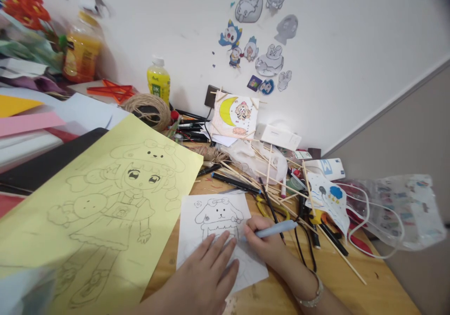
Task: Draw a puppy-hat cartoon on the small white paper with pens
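On the wooden table lies a small white sheet of paper (pixel 190 254) with a line drawing of a character in a puppy-eared hat. My left hand (pixel 207 270) rests flat on this sheet, fingers spread, covering the lower part of the drawing. In my right hand (pixel 265 242) is a light blue pen (pixel 277 228), its tip at the right edge of the drawn figure. A larger yellow sheet (pixel 168 183) with a pencil drawing of a girl in a similar hat lies to the left, partly under the white sheet's side of the table.
Thin wooden sticks (pixel 269 169), markers (pixel 235 182) and yellow-handled scissors (pixel 272 207) clutter the area behind my right hand. A twine roll (pixel 147 111), a yellow-green bottle (pixel 159 78) and an orange drink bottle (pixel 81 50) stand at the back. A face mask (pixel 330 200) lies right.
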Motion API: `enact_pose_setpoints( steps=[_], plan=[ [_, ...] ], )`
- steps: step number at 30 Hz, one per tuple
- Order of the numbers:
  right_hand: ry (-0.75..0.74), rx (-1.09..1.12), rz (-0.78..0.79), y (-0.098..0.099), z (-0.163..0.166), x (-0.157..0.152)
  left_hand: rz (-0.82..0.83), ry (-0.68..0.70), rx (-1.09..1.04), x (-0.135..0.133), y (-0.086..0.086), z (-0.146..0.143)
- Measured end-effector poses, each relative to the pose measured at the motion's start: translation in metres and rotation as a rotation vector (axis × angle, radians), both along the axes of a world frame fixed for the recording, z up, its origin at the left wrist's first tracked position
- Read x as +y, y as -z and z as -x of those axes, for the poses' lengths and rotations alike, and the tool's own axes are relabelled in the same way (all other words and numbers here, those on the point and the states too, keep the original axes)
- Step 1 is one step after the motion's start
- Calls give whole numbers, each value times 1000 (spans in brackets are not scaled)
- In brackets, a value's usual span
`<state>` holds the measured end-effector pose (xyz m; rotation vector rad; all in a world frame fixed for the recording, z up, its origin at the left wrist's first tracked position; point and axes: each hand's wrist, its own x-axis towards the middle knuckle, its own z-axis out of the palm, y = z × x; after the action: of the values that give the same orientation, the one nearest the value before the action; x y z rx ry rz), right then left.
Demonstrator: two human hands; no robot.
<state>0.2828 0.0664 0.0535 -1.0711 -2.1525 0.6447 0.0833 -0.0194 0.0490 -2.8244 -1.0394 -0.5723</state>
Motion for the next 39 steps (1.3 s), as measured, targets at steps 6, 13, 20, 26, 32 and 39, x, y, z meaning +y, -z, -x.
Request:
enact_pose_setpoints(
  steps=[6, 13, 20, 26, 32, 39],
  plan=[
    [-5, -13, 20, 1, -1, 0, 35, 22, 19, 0, -3, 1],
    [0, -37, 13, -1, 0, 1, 34, 25, 33, 2, -4, 0],
    [15, -21, 0, -1, 0, 0, 31, 36, 33, 3, 1, 0],
    [-5, -18, 8, -1, 0, -1, 54, 26, 39, 1, -7, 2],
    [-40, -62, -3, -1, 0, -2, 61, 19, 24, 1, -8, 1],
    [-51, -126, -45, -3, -1, -4, 22, 21, 58, 1, -8, 1]
  ],
)
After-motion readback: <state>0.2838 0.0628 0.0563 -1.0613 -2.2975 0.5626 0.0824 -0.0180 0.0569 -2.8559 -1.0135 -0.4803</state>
